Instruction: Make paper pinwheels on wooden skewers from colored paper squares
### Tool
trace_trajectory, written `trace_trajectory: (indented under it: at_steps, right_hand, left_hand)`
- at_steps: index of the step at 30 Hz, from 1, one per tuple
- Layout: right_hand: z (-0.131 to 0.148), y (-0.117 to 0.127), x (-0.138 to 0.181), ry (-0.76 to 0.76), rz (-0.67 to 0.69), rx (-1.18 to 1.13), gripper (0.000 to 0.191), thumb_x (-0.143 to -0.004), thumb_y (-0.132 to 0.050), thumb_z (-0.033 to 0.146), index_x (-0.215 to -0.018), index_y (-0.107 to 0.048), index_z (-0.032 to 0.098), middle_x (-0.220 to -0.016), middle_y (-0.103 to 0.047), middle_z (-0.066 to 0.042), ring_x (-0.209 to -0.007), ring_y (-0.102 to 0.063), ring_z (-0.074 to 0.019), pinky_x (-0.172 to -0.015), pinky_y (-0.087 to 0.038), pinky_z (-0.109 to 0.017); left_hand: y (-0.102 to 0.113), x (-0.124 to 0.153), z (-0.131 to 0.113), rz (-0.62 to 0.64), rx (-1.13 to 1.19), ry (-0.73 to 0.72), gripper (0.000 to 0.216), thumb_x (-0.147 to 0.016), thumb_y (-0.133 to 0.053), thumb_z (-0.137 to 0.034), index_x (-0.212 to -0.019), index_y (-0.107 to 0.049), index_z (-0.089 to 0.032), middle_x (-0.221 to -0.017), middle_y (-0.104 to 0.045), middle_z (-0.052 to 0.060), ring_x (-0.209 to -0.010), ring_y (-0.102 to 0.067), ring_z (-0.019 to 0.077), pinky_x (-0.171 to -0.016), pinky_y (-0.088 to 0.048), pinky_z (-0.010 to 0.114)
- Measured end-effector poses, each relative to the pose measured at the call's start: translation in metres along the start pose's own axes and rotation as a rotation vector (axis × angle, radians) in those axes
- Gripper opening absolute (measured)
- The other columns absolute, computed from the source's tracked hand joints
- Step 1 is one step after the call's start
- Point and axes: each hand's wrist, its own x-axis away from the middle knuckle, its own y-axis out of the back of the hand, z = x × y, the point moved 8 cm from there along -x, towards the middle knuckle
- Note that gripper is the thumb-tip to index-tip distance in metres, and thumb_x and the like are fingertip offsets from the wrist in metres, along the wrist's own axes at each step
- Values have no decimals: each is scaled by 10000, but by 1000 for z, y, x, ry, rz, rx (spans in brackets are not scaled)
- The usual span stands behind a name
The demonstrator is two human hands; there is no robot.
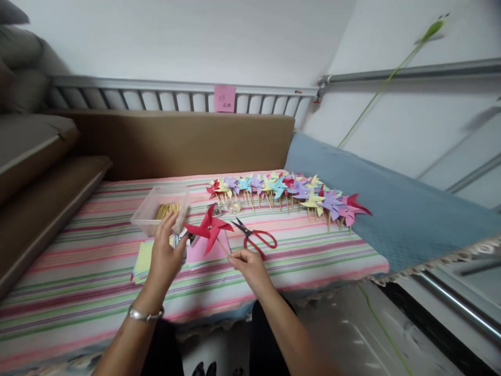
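A red paper pinwheel (pixel 209 228) on a thin wooden stick is raised over the striped cloth. My right hand (pixel 247 262) pinches the lower part of its stick. Just left of the pinwheel's blades is my left hand (pixel 167 249), its fingers apart and nothing seen in them. Beneath the pinwheel lies a sheet of pink paper (pixel 198 256); yellow paper squares (pixel 143 258) rest further left, partly behind my left wrist. Red-handled scissors (pixel 256 236) lie with blades parted, right of the pinwheel.
A clear plastic box (pixel 145 213) holds thin wooden sticks (pixel 167 210). Finished pinwheels (pixel 279 185) in several colours lie in a row at the back right. A small clear dish (pixel 235 206) sits before them. A brown padded board (pixel 188 143) stands behind; folded cushions (pixel 50 193) are stacked left.
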Motion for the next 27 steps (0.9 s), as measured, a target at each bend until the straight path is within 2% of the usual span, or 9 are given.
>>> trace_trajectory:
  at_steps: [2, 5, 8, 10, 14, 16, 21, 25, 27]
  right_hand:
    - [2, 5, 13, -6, 1, -12, 194, -611, -706, 348, -620, -662, 159, -540, -578, 13, -536, -488, -126, -542, -382, -259]
    - [9, 11, 27, -6, 8, -31, 210, -615, -709, 365, -637, -671, 160, -547, -585, 13, -541, -495, -126, -551, -382, -262]
    - [21, 20, 38, 19, -21, -58, 201, -622, -708, 359, -644, -673, 162, -551, -586, 15, -546, -496, -124, -555, -379, -261]
    - [29, 28, 44, 34, -46, -79, 186, -617, -708, 344, -637, -672, 163, -547, -580, 19, -540, -491, -121, -551, -375, -259]
    - [41, 42, 56, 65, -82, -94, 168, -611, -713, 325, -620, -674, 162, -538, -578, 22, -532, -494, -120, -547, -377, -256]
    - [46, 48, 63, 73, -85, -92, 166, -607, -717, 320, -608, -674, 160, -531, -582, 23, -529, -497, -119, -548, -378, -254]
    - [58, 55, 79, 72, -62, -118, 149, -600, -726, 302, -596, -674, 163, -523, -587, 24, -527, -504, -121, -558, -387, -258]
    - [62, 56, 85, 66, -60, -141, 158, -599, -734, 309, -608, -673, 163, -538, -603, 16, -530, -513, -127, -567, -388, -263]
    - [62, 56, 86, 72, -68, -145, 157, -614, -725, 310, -613, -671, 162, -535, -598, 17, -531, -507, -124, -567, -381, -261]
  left_hand:
    - [-1, -2, -26, 64, -159, -227, 385, -781, -632, -228, -1164, -609, -249, -1329, -542, 111, -1245, -481, 279, -1026, -377, 500]
    - [-6, 3, -48, 124, -239, -359, 190, -827, -579, -238, -988, -681, -232, -1116, -677, 92, -1072, -602, 261, -955, -436, 485]
    - [-13, 15, -59, 142, -328, -384, 148, -854, -560, -286, -882, -693, -226, -938, -720, 70, -908, -645, 245, -920, -445, 470]
    - [-17, 26, -68, 131, -389, -402, 146, -854, -566, -295, -894, -686, -222, -910, -719, 69, -884, -644, 248, -933, -428, 472]
    - [-9, 36, -93, -19, -366, -419, 350, -838, -585, -272, -1183, -579, -215, -1130, -657, 113, -1044, -604, 266, -920, -443, 446]
    - [-8, 35, -105, -31, -339, -440, 380, -846, -565, -249, -1227, -555, -241, -1220, -614, 107, -1116, -571, 258, -942, -434, 438]
    - [-13, 31, -123, 66, -346, -517, 169, -846, -560, -236, -949, -693, -255, -1043, -704, 59, -995, -620, 249, -955, -411, 462]
    - [-14, 38, -127, 65, -366, -512, 140, -851, -556, -258, -887, -690, -241, -908, -722, 46, -898, -641, 236, -965, -394, 473]
    - [-15, 45, -131, 65, -379, -511, 131, -849, -557, -258, -871, -683, -229, -864, -714, 47, -855, -637, 229, -909, -423, 445]
